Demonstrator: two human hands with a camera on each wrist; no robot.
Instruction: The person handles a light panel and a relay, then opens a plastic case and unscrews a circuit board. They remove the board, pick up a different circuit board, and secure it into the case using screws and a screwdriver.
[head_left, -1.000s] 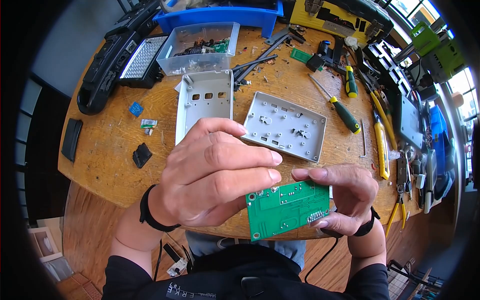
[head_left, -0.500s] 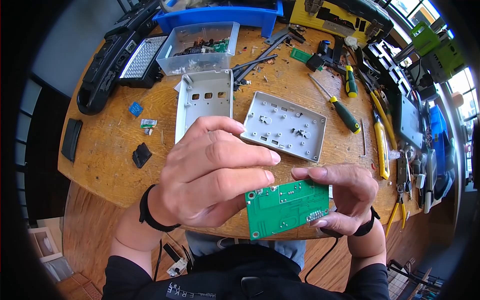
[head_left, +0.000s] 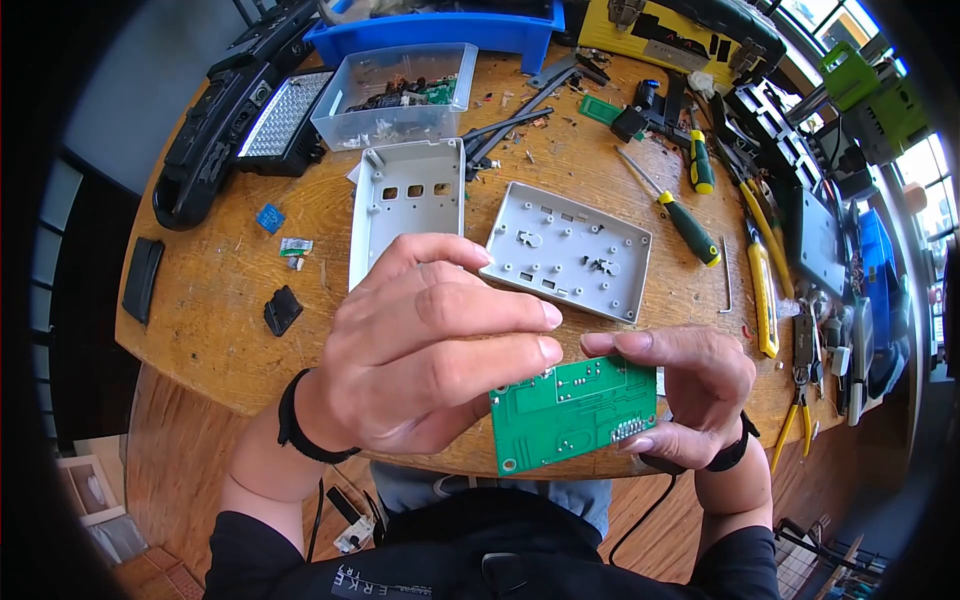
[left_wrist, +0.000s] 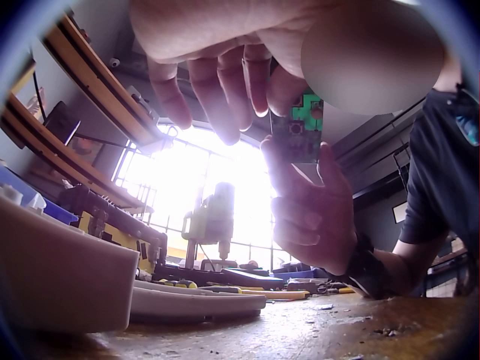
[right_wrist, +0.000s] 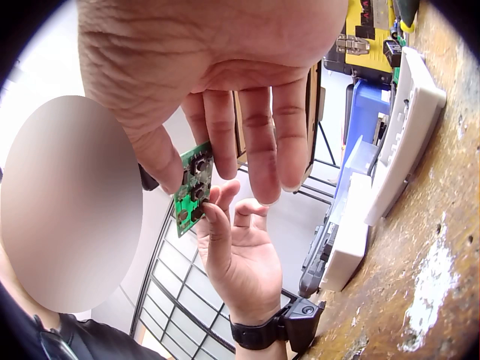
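Note:
A green circuit board [head_left: 575, 425] is held up between both hands above the table's near edge, its soldered side facing the head camera. My right hand [head_left: 705, 385] pinches its right end, thumb at the row of solder pins and fingertips at the top edge. The left hand [head_left: 430, 340] pinches the board's left end between thumb and a finger, the other fingers spread above. That thumb is hidden in the head view but shows in the right wrist view, beside black components on the board's [right_wrist: 193, 187] other side.
Two grey plastic case halves lie beyond the hands: one with square holes [head_left: 410, 220], one with posts [head_left: 570, 250]. A clear bin [head_left: 395, 125] of scraps stands behind. To the right are screwdrivers [head_left: 690, 228], a yellow cutter [head_left: 763, 300] and pliers [head_left: 795, 420].
The board has shifted slightly up and left in the head view, its upper left corner now more covered by the left fingers. Both hands stay nearly still.

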